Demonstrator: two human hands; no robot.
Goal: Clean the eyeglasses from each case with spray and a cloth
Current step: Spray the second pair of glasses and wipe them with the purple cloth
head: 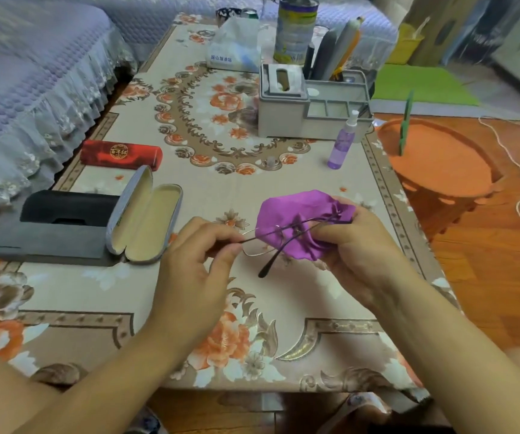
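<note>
Thin-framed eyeglasses (260, 249) hang above the table's middle. My left hand (202, 245) pinches their left end between thumb and fingers. My right hand (355, 245) holds a purple cloth (296, 214) wrapped over the right lens. A grey case (149, 220) lies open and empty to the left. Beside it lie a black case (64, 206) on a dark grey pad and, farther back, a shut red case (120, 153). A purple spray bottle (343, 142) stands upright at the right.
A grey organiser (308, 104) with a tissue slot and pens stands behind the bottle, with a tin (296, 29) and a tissue pack (236, 45) further back. An orange stool (440, 158) stands right of the flowered table (252, 339); a covered sofa (26, 89) lies left.
</note>
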